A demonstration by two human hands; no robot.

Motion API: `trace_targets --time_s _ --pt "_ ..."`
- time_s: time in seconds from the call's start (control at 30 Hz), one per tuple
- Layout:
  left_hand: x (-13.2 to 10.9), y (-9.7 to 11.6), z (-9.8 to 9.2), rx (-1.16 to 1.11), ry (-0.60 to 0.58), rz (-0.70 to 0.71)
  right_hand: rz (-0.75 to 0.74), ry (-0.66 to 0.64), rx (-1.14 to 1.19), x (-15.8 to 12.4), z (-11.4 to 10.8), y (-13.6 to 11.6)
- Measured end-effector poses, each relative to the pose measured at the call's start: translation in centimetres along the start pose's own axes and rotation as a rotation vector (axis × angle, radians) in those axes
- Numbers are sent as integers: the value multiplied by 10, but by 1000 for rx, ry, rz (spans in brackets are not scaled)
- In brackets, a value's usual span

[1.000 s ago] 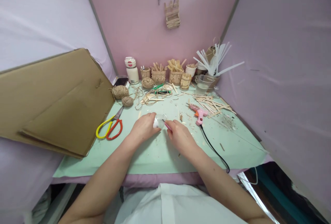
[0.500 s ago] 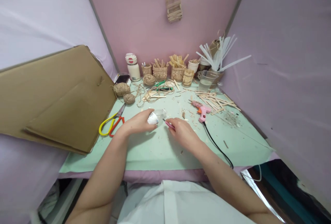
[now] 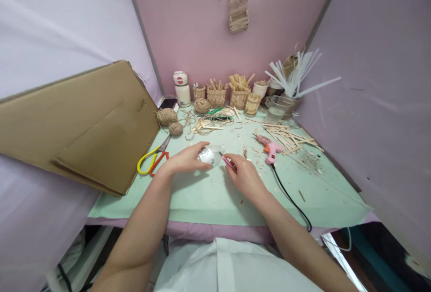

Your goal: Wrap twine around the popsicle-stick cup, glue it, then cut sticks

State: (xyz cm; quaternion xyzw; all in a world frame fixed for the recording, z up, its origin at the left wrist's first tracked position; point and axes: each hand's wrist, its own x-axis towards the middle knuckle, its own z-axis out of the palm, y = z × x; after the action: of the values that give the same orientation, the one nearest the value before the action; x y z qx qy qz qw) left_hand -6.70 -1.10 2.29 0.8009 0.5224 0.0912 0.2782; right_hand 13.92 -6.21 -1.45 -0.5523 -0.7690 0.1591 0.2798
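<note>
Both hands work near the middle of the table (image 3: 208, 197): the left hand (image 3: 185, 161) is curled around a small clear bottle (image 3: 208, 154) that lies on its side on the green mat, and the right hand (image 3: 247, 177) pinches a thin pink tool (image 3: 228, 161) whose tip sits just beside the bottle's right end. A large cardboard sheet (image 3: 84, 121) leans in from the left, its edge overlapping the table. At the back right, white strips (image 3: 296, 78) fan out of a container, with a clear cup (image 3: 276, 108) in front of them. A loose heap of wooden sticks (image 3: 286, 137) lies right of the hands, and a pink glue gun (image 3: 272, 152) rests near it, its black cable (image 3: 291, 200) trailing toward the near edge. Yellow-and-red scissors (image 3: 153, 161) lie left of the left hand, near the cardboard. Behind them sit two twine balls, one larger (image 3: 167, 116) and one smaller (image 3: 175, 128), touching or nearly so. A white jar (image 3: 182, 89) stands against the back wall.
</note>
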Motion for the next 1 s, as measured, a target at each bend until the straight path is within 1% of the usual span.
trace_targets --time_s 0.17,0.3,0.47,0.63,0.87,1.0 --pt "1 0 1 -6 16 40 6 20 29 2 3 4" --pt "2 -2 3 15 37 88 14 4 12 4 0 3" --pt "1 -3 5 65 66 164 5 15 0 7 -1 3" --pt "3 -3 11 89 116 211 4 29 15 7 1 4" --pt "7 3 23 139 239 186 8 28 3 6 0 3" --pt "8 6 26 165 280 190 -8 31 -19 5 -1 2"
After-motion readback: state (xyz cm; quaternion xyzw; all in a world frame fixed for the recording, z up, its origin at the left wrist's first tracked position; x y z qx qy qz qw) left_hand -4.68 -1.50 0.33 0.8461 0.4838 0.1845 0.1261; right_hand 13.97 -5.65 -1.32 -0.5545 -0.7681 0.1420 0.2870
